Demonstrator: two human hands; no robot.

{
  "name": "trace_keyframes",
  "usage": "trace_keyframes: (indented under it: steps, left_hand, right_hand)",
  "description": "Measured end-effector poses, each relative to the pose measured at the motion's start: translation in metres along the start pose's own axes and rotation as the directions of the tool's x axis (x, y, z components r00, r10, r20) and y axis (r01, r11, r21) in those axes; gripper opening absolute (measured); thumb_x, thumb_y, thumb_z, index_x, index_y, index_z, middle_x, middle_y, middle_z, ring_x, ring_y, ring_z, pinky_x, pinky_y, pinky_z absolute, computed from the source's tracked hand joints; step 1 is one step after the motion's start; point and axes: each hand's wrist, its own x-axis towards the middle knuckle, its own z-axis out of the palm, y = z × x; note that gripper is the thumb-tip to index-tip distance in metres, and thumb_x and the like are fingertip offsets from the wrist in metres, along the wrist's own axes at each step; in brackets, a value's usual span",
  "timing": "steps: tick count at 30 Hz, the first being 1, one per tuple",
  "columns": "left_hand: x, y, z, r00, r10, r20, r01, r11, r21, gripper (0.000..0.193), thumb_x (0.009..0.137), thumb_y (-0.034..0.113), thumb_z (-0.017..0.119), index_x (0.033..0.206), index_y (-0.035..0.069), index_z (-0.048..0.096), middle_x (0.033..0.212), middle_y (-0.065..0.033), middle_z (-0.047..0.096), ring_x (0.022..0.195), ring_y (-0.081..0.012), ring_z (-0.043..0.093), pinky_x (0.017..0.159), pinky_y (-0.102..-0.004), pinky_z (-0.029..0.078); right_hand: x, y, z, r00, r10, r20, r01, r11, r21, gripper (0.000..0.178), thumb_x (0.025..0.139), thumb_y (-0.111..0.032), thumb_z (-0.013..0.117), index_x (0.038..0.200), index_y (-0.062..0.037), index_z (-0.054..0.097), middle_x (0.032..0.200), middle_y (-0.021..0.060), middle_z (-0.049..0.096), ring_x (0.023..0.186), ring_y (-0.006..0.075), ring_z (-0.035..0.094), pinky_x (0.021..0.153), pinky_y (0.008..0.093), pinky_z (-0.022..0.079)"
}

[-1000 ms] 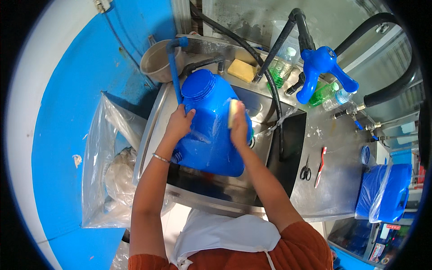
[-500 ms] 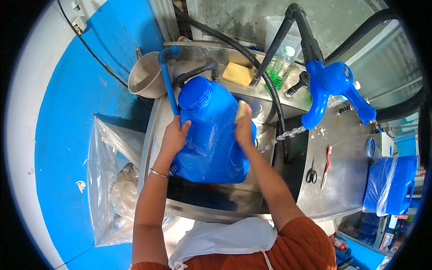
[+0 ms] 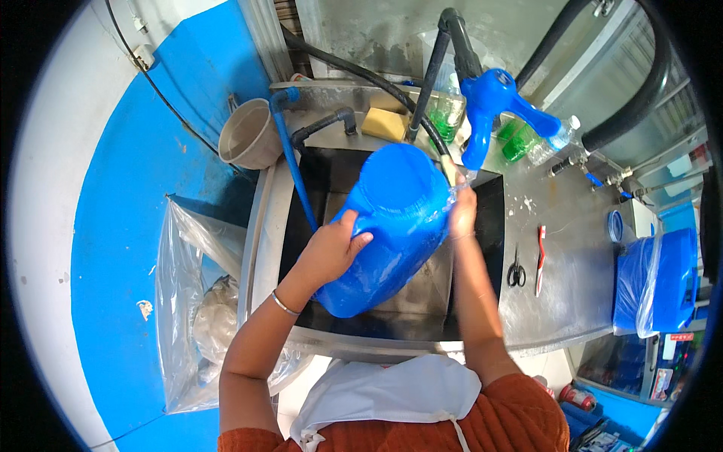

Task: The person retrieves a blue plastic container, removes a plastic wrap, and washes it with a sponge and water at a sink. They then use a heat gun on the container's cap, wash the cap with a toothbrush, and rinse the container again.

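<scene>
A large blue plastic jug is held tilted over the steel sink, its blue round top toward the back. My left hand is closed on the jug's handle, near the neck. At the jug's right side, my right hand grips a pale yellow sponge, partly hidden by the fingers. Just above that hand is the blue tap, with water running down by the sponge and the jug's shoulder. Wet streaks shine on the jug.
Behind the sink lie a yellow sponge block and green-liquid bottles. A grey bucket stands at the back left. Scissors and a red-and-white toothbrush rest on the right counter, beside a bagged blue container.
The jug has turned and shifted right, bringing its top closer to the tap. My right hand moved from the jug's side to the running water with the sponge.
</scene>
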Motion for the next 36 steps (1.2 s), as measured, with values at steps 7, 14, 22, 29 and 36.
trace_keyframes:
  steps: [7, 14, 22, 29, 36]
  left_hand:
    - [0.022, 0.005, -0.017, 0.791, 0.512, 0.335, -0.609, 0.711, 0.351, 0.027, 0.091, 0.036, 0.060, 0.097, 0.010, 0.065, 0.093, -0.0110, 0.064, 0.098, -0.0335, 0.061, 0.084, -0.0478, 0.047]
    - [0.066, 0.019, 0.042, 0.979, 0.090, -0.181, -0.108, 0.990, -0.090, 0.071, 0.094, 0.034, 0.059, 0.149, 0.001, 0.027, 0.155, -0.0284, 0.018, 0.141, -0.0453, 0.025, 0.113, -0.0498, 0.027]
    - [0.090, -0.075, -0.004, 0.887, -0.441, -0.140, 0.385, 0.871, -0.304, 0.038, 0.098, 0.038, 0.053, 0.097, 0.001, 0.054, 0.071, -0.0124, 0.064, 0.056, -0.0225, 0.063, 0.051, -0.0349, 0.050]
    - [0.095, -0.119, -0.005, 0.815, -0.558, -0.154, 0.473, 0.795, -0.379, 0.038, 0.098, 0.040, 0.052, 0.094, 0.003, 0.051, 0.066, -0.0096, 0.059, 0.049, -0.0203, 0.058, 0.043, -0.0342, 0.046]
    - [0.094, -0.118, -0.006, 0.830, -0.526, -0.184, 0.455, 0.830, -0.322, 0.038, 0.099, 0.040, 0.051, 0.091, 0.003, 0.051, 0.065, -0.0102, 0.058, 0.048, -0.0211, 0.058, 0.043, -0.0339, 0.046]
  right_hand:
    - [-0.057, 0.021, -0.074, 0.804, 0.360, 0.474, -0.223, 0.920, -0.322, 0.046, 0.095, -0.030, 0.054, 0.128, 0.0005, 0.060, 0.128, 0.0137, 0.062, 0.119, 0.0239, 0.057, 0.105, 0.0344, 0.041]
    - [-0.059, -0.079, 0.068, 0.475, 0.249, 0.844, 0.720, 0.442, -0.535, 0.039, 0.089, -0.023, 0.053, 0.119, -0.0002, 0.062, 0.124, 0.0211, 0.058, 0.129, 0.0377, 0.046, 0.111, 0.0493, 0.033]
    - [-0.183, 0.001, 0.078, 0.458, -0.272, 0.846, 0.820, 0.497, -0.284, 0.049, 0.093, -0.016, 0.049, 0.140, -0.0009, 0.046, 0.147, 0.0219, 0.040, 0.140, 0.0401, 0.034, 0.118, 0.0502, 0.022]
    - [-0.099, 0.112, 0.021, 0.969, 0.245, -0.005, -0.209, 0.816, -0.540, 0.046, 0.096, -0.011, 0.041, 0.141, 0.0015, 0.038, 0.142, 0.0257, 0.041, 0.132, 0.0391, 0.042, 0.111, 0.0454, 0.034]
    - [-0.179, 0.048, 0.106, 0.844, -0.199, 0.497, 0.479, 0.695, -0.536, 0.058, 0.094, -0.012, 0.038, 0.149, 0.0026, 0.024, 0.154, 0.0278, 0.023, 0.145, 0.0391, 0.021, 0.120, 0.0447, 0.017]
